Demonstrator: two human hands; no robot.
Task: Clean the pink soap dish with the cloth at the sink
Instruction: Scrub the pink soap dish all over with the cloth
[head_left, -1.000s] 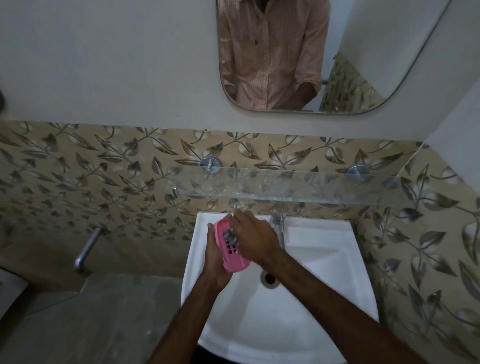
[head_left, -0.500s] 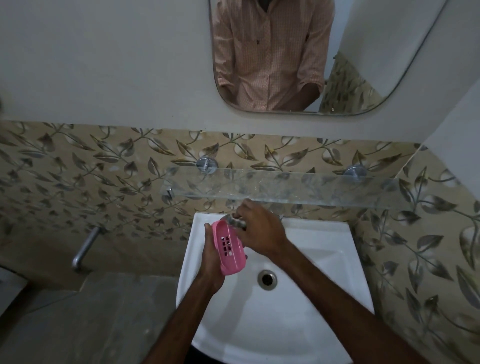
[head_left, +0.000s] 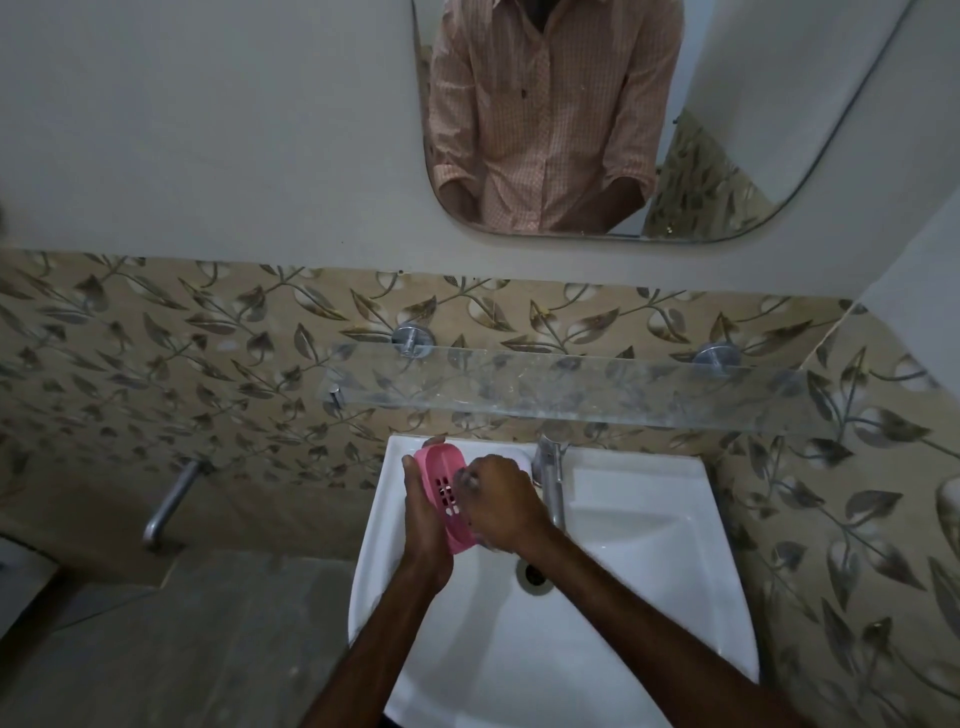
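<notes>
My left hand (head_left: 423, 512) grips the pink soap dish (head_left: 444, 480) from its left side and holds it tilted on edge above the back left of the white sink (head_left: 649, 597). The dish's slotted inside faces right. My right hand (head_left: 501, 501) is closed around a small cloth (head_left: 464, 474) and presses it against the lower inside of the dish. Only a pale sliver of the cloth shows between the fingers.
A chrome tap (head_left: 551, 478) stands just right of my right hand. The drain (head_left: 532, 574) lies below the hands. A glass shelf (head_left: 571, 387) juts out above the sink, under a mirror (head_left: 623, 119). A metal pipe (head_left: 169, 501) sticks out of the tiled wall at left.
My right hand has slid with the cloth from the dish's top end down to its lower half. More of the dish's upper inside now shows. My left hand keeps its hold.
</notes>
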